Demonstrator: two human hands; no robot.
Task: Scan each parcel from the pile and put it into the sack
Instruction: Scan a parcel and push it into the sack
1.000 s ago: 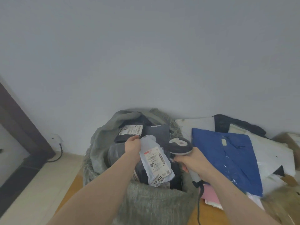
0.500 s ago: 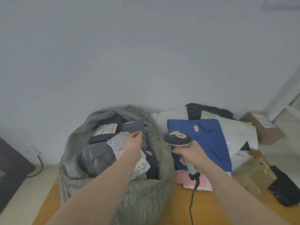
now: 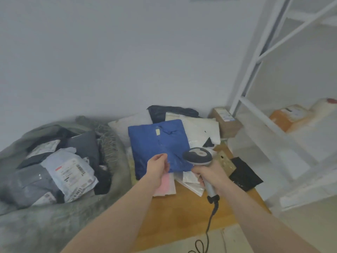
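I see left hand [image 3: 158,166] over near edge of blue parcel [image 3: 158,143] atop pile, fingers loosely curled, touching or just short of it; cannot tell which. Right hand [image 3: 209,173] wrapped round handle of barcode scanner [image 3: 197,157], head just right of blue parcel. Grey sack [image 3: 60,212] at left, labelled parcels inside. Wooden table [image 3: 184,212] beneath.

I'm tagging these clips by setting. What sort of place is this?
Probably a small parcel sorting or storage room. A grey sack is stuffed with labelled mailers, a pile of parcels lies against the wall, the right hand grips a corded barcode scanner, and white shelving holds boxes.
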